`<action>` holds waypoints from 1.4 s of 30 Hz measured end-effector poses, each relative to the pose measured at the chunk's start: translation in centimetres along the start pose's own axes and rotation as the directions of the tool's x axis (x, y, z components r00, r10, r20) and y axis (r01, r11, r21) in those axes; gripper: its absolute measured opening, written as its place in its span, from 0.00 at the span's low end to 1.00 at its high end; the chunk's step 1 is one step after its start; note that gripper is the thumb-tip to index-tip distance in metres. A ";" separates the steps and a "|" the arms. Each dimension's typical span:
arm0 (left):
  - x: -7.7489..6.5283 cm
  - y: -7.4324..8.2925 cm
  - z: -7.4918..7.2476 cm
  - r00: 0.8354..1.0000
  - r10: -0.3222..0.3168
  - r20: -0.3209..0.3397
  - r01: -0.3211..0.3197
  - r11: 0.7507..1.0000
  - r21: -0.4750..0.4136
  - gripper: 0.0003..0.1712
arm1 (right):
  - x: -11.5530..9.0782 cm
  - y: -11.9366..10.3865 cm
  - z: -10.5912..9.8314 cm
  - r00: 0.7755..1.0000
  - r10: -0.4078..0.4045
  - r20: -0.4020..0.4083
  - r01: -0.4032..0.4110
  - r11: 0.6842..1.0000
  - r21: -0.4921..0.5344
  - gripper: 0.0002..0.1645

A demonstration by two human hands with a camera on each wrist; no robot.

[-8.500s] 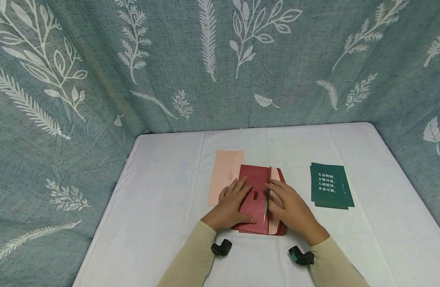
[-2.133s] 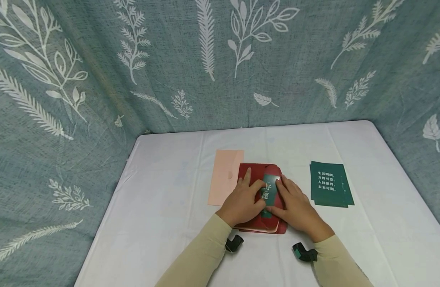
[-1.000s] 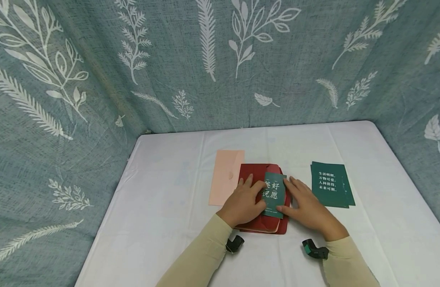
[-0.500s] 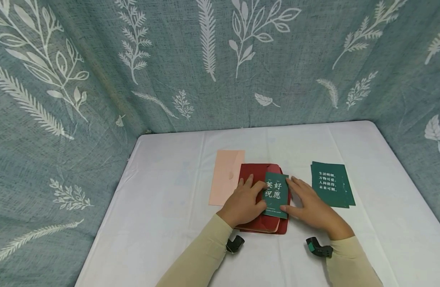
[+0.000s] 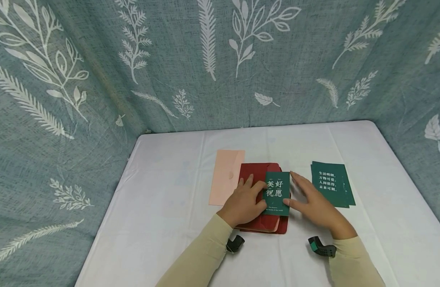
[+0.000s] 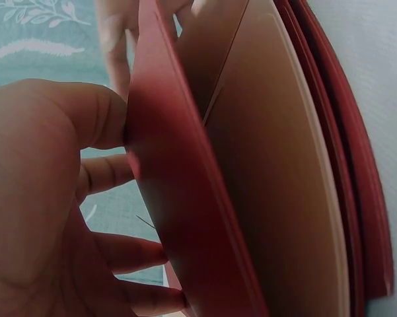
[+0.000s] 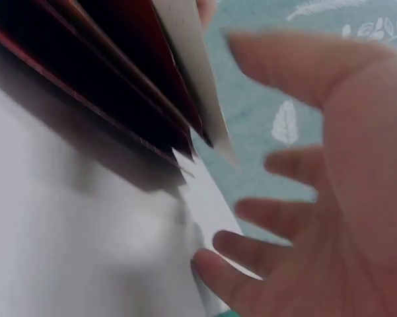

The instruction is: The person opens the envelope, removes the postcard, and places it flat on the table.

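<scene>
My left hand (image 5: 242,202) rests on a red envelope (image 5: 255,170), its thumb and index fingertips at the left side of a green card (image 5: 278,201) printed with white characters. That card lies over the envelope's right part. In the left wrist view, thumb and fingertips press against the red paper (image 6: 175,191), and a pale inner layer (image 6: 277,165) shows beside it. My right hand (image 5: 317,205) is spread beside the card's right edge, thumb tip overlapping it in the head view. The right wrist view shows those fingers (image 7: 277,218) apart, near the card's pale underside (image 7: 195,66).
A pink envelope (image 5: 223,175) lies partly beneath the left side of the red one. Several green printed cards (image 5: 329,197) are stacked at the right on the white tablecloth (image 5: 169,179). A patterned curtain (image 5: 220,99) stands behind the table.
The red envelope's front was pressed by both hands; then the green card came into sight on it and slid right, showing its whole print. My right hand has drawn away rightward and spread.
</scene>
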State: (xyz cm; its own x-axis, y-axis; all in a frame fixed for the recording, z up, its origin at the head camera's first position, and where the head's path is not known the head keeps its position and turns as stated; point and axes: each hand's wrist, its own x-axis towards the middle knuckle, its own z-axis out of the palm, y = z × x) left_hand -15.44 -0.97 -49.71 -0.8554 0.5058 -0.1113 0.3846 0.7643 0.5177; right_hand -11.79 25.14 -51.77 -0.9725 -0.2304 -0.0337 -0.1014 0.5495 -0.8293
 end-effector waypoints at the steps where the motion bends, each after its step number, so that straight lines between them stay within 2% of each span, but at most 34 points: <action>1: 0.0 0.0 0.0 1.000 -0.001 -0.001 0.001 1.000 0.002 0.30 | 0.1 -0.1 0.0 1.000 -0.001 -0.021 0.001 0.999 0.040 0.54; 4: 0.1 0.0 0.0 1.000 -0.003 -0.001 0.003 1.000 0.005 0.30 | 0.2 -0.3 0.0 0.996 0.039 -0.077 -0.028 0.989 0.144 0.50; 6: 0.1 0.0 0.1 1.000 -0.006 0.001 0.006 1.000 0.006 0.30 | 0.3 -0.4 0.0 0.992 0.091 -0.092 -0.067 0.969 0.236 0.48; 8: 0.1 0.0 0.1 1.000 -0.009 0.004 0.009 1.000 0.005 0.30 | 0.4 -0.6 0.1 0.983 0.162 -0.083 -0.126 0.935 0.333 0.48; 11: 0.1 0.0 0.1 1.000 -0.009 0.006 0.009 1.000 0.010 0.30 | 0.6 -0.8 0.5 0.970 0.240 -0.037 -0.195 0.862 0.467 0.47; 14: 0.2 0.0 0.1 1.000 -0.004 0.005 0.004 1.000 0.014 0.30 | 0.8 -0.9 1.1 0.962 0.273 0.009 -0.237 0.816 0.527 0.47; 17: 0.2 0.0 0.1 1.000 -0.003 0.006 0.003 1.000 0.020 0.30 | 1.1 -0.8 1.6 0.958 0.284 0.026 -0.254 0.808 0.531 0.45; 21: 0.3 0.0 0.2 1.000 -0.004 0.008 0.004 1.000 0.022 0.30 | 1.2 -0.6 2.0 0.954 0.300 0.008 -0.261 0.816 0.516 0.41; 26: 0.3 0.0 0.1 1.000 0.004 0.002 -0.004 1.000 0.022 0.29 | 1.2 -0.7 1.6 0.945 0.326 -0.018 -0.269 0.809 0.523 0.37; 36: 0.3 0.0 0.3 1.000 0.000 -0.010 0.000 1.000 0.024 0.27 | 1.2 -0.5 0.4 0.921 0.375 -0.103 -0.255 0.782 0.569 0.39; 42: 0.2 0.1 0.2 1.000 -0.006 -0.006 0.006 0.999 0.031 0.27 | 1.0 0.0 -0.7 0.893 0.402 -0.200 -0.234 0.796 0.558 0.35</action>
State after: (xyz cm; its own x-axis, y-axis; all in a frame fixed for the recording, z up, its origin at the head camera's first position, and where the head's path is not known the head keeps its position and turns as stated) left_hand -15.46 -0.72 -49.86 -0.8600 0.4985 -0.1092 0.3897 0.7796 0.4902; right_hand -12.96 25.47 -51.36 -0.9516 0.1757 -0.2523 0.2634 0.0427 -0.9637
